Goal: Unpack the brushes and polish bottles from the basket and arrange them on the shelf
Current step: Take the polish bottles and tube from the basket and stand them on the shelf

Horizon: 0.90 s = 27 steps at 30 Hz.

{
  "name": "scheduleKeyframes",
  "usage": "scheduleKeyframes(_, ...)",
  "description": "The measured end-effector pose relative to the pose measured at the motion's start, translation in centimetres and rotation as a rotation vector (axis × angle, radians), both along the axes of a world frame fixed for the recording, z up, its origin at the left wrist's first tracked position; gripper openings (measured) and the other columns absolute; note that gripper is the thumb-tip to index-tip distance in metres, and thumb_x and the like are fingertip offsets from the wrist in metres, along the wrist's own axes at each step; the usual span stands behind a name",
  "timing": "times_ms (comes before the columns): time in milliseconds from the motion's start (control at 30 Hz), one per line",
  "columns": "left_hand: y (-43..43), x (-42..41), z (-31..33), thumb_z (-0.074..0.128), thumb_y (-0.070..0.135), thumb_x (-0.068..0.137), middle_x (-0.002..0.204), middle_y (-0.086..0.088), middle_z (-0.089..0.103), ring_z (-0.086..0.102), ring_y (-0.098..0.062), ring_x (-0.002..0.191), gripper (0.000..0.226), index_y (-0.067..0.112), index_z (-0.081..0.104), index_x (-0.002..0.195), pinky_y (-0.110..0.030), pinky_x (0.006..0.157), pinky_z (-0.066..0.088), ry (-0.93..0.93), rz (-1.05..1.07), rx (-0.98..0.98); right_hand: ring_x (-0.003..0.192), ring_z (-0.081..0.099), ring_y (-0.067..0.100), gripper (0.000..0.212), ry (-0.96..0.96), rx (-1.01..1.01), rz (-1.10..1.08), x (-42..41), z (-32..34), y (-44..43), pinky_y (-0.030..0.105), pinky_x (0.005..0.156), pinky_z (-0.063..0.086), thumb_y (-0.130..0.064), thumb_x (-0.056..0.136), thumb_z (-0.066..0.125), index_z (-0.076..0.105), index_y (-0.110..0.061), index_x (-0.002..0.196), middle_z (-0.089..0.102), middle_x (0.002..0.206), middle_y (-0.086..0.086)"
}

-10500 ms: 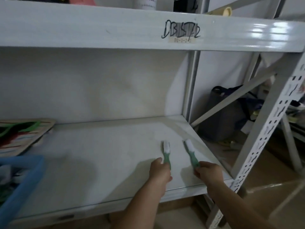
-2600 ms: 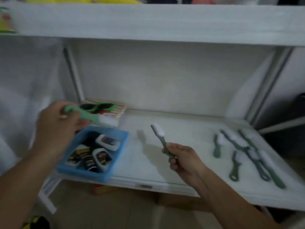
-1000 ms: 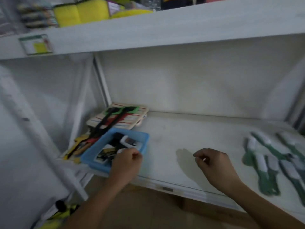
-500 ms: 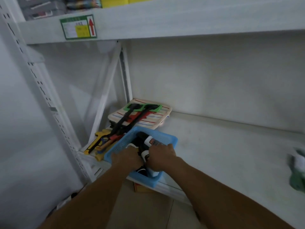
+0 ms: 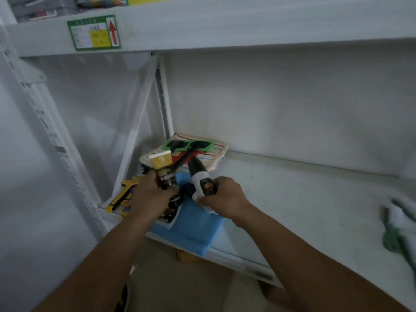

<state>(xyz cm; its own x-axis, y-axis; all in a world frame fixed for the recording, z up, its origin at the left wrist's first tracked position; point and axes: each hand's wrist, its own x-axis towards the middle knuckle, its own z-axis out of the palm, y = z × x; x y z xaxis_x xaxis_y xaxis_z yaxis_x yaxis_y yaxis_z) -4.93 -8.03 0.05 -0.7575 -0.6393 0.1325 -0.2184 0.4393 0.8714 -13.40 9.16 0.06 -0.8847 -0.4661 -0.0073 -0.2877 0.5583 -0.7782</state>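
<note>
The blue basket (image 5: pixel 191 230) sits at the front left of the white shelf (image 5: pixel 304 199). My left hand (image 5: pixel 150 199) grips a black polish tube with a gold end (image 5: pixel 163 170), held just above the basket. My right hand (image 5: pixel 225 199) holds a white polish bottle with a black cap (image 5: pixel 200 179), also lifted over the basket. More dark items lie inside the basket, partly hidden by my hands. Green-handled brushes with white bristles (image 5: pixel 398 228) lie at the far right edge of the shelf, blurred.
A striped board with green and black tools (image 5: pixel 195 149) lies behind the basket. Yellow and black tools (image 5: pixel 122 194) lie at the shelf's left corner. A white upright post (image 5: pixel 164 104) stands behind. An upper shelf beam carries a green label (image 5: pixel 94 32).
Both hands were down inside the basket half a second ago. Now each has lifted out an item: the left a gold-ended tube, the right a white bottle.
</note>
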Motion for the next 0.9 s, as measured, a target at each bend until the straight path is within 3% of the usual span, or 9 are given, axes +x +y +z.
scheduleKeyframes(100,3.5,-0.2,1.9,0.078,0.023,0.077,0.099,0.001,0.072,0.068,-0.020,0.092,0.033,0.024,0.063,0.106,-0.046,0.086,0.055,0.146,-0.034,-0.023,0.081,0.068,0.021,0.048,-0.097,-0.341,-0.198,1.0,0.6,5.4,0.043,0.072,0.060,-0.028,0.058,0.086,0.060,-0.019,0.098,0.068,0.090,0.002)
scheduleKeyframes(167,7.0,-1.0,2.5,0.077,0.016,0.079,0.102,0.000,0.071,0.067,-0.018,0.093,0.034,0.022,0.060,0.108,-0.042,0.085,0.054,0.202,-0.149,-0.044,0.079,0.067,0.015,0.056,-0.049,-0.427,-0.337,1.4,-0.2,9.9,0.038,0.068,0.060,-0.023,0.062,0.086,0.052,-0.020,0.106,0.065,0.091,-0.003)
scheduleKeyframes(267,13.1,-2.9,1.9,0.075,0.007,0.081,0.099,-0.001,0.070,0.066,-0.009,0.088,0.035,0.015,0.058,0.111,-0.030,0.075,0.054,0.194,-0.368,-0.054,0.079,0.064,0.007,0.059,0.095,-0.378,-0.515,1.6,-2.3,17.1,0.024,0.062,0.052,-0.021,0.067,0.085,0.044,-0.021,0.110,0.063,0.092,-0.009)
scheduleKeyframes(333,17.3,-4.2,0.6,0.074,0.003,0.081,0.090,0.004,0.068,0.064,0.002,0.077,0.034,0.015,0.058,0.108,-0.014,0.067,0.051,0.137,-0.475,-0.017,0.081,0.066,0.018,0.059,0.146,-0.316,-0.643,1.4,-4.1,21.3,0.032,0.066,0.053,-0.021,0.067,0.085,0.044,-0.020,0.110,0.066,0.094,-0.001)
scheduleKeyframes(367,19.4,-4.9,-0.3,0.074,0.001,0.080,0.089,0.006,0.068,0.064,0.003,0.075,0.035,0.016,0.058,0.107,-0.012,0.066,0.051,0.097,-0.528,0.011,0.082,0.066,0.022,0.060,0.159,-0.277,-0.697,1.3,-4.9,23.0,0.035,0.068,0.053,-0.021,0.067,0.085,0.043,-0.020,0.109,0.066,0.095,0.002)
scheduleKeyframes(467,24.2,-6.9,-3.8,0.072,-0.002,0.079,0.093,0.003,0.069,0.068,-0.010,0.082,0.039,0.022,0.058,0.105,-0.034,0.083,0.055,0.007,-0.657,0.087,0.084,0.064,0.027,0.062,0.178,-0.202,-0.774,0.9,-7.0,26.7,0.034,0.066,0.048,-0.019,0.066,0.085,0.039,-0.020,0.108,0.064,0.093,0.003)
scheduleKeyframes(533,26.4,-8.0,-5.6,0.072,0.003,0.078,0.098,0.001,0.070,0.069,-0.014,0.089,0.038,0.024,0.059,0.106,-0.041,0.088,0.056,-0.028,-0.706,0.060,0.080,0.060,0.024,0.062,0.204,-0.188,-0.797,0.7,-8.1,27.9,0.031,0.065,0.042,-0.018,0.066,0.085,0.038,-0.020,0.106,0.060,0.090,0.000)
scheduleKeyframes(900,29.7,-10.3,-8.3,0.073,0.004,0.078,0.100,0.003,0.071,0.066,-0.007,0.091,0.038,0.020,0.060,0.110,-0.030,0.082,0.053,-0.045,-0.678,0.024,0.083,0.057,0.022,0.058,0.226,-0.245,-0.814,-0.5,-10.2,29.8,0.036,0.072,0.047,-0.014,0.069,0.083,0.039,-0.017,0.108,0.057,0.093,-0.002)
